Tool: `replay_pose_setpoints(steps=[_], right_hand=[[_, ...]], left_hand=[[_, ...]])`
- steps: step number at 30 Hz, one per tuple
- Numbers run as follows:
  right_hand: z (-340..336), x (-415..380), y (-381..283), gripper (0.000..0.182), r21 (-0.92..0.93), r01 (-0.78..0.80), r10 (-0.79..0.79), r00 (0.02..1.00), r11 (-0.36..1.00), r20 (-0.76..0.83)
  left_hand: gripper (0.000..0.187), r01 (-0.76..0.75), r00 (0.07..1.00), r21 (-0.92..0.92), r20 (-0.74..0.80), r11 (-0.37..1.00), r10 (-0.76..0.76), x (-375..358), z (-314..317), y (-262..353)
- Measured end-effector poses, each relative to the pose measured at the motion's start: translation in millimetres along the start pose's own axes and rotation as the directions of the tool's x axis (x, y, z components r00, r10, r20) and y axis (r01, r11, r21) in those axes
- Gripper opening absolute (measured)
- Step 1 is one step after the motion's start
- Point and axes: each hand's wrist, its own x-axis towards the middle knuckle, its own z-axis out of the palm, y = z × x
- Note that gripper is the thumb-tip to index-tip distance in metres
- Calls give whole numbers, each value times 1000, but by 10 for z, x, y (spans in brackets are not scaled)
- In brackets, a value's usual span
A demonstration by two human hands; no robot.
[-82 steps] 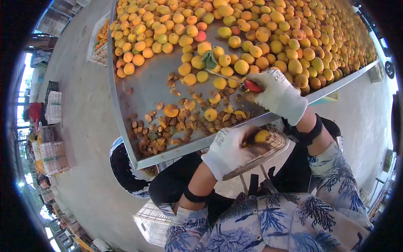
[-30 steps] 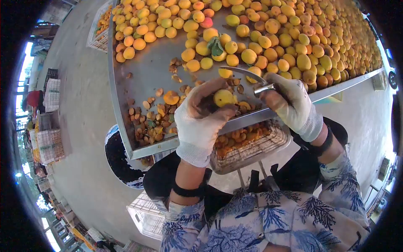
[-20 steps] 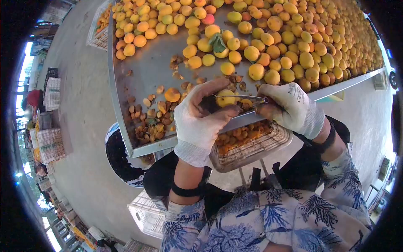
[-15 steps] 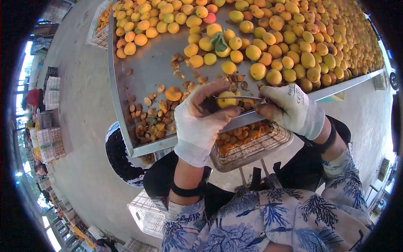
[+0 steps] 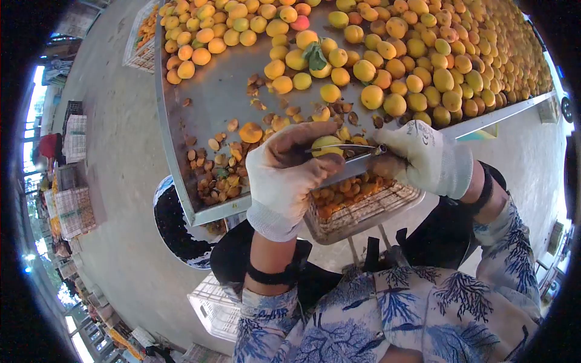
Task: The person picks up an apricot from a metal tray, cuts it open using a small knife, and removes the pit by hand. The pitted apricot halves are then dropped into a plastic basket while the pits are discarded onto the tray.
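Note:
A yellow apricot [image 5: 327, 146] sits between the thumb and fingers of my left hand [image 5: 279, 178], which wears a white glove with brown-stained fingertips. In my right hand [image 5: 428, 156], gloved the same way, is a slim metal tool [image 5: 358, 146], its narrow blade lying across the apricot. Both hands are over the front edge of a metal table [image 5: 233, 106]. Halved apricot pieces and brown pits [image 5: 227, 181] lie on the tabletop left of my left hand. Below the hands, a plastic crate [image 5: 369, 213] holds orange apricot pieces.
Whole apricots [image 5: 423, 60] are heaped across the back and right of the table. A green leaf [image 5: 315, 55] rests among them. On the floor to the left stands a round tub [image 5: 175, 224] with dark contents, and a white crate [image 5: 212, 305] is beside my leg.
More of the apricot shows between my left thumb and fingers, with the blade still across it. My left hand has shifted slightly left and my right hand slightly right.

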Motion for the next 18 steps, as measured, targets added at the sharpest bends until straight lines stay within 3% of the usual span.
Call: replay_pose_setpoints(steps=[4,8,10,12,14,18], right_hand=[[63,18,-28,37,0,12,-12,998,1000,-60],[267,53,-8,32,7,-4,5,991,1000,-134],[324,114,-88,29,167,-47,81,976,985,-204],[417,179,-81,31,166,-57,94,970,984,-223],[478,231,-93,34,148,-31,81,935,988,-345],[432,301,-116,34,-92,-6,-31,922,996,-387]], left_hand=[[42,-31,1000,79,6,996,30,-7,10,57],[36,-50,997,-189,-72,981,37,66,75,-61],[34,-57,994,-280,-103,958,29,93,125,-71],[28,-48,997,-433,-81,900,15,105,167,-62],[28,-92,991,-353,-128,931,49,127,155,-133],[28,-123,964,-173,-255,977,76,140,259,-101]])
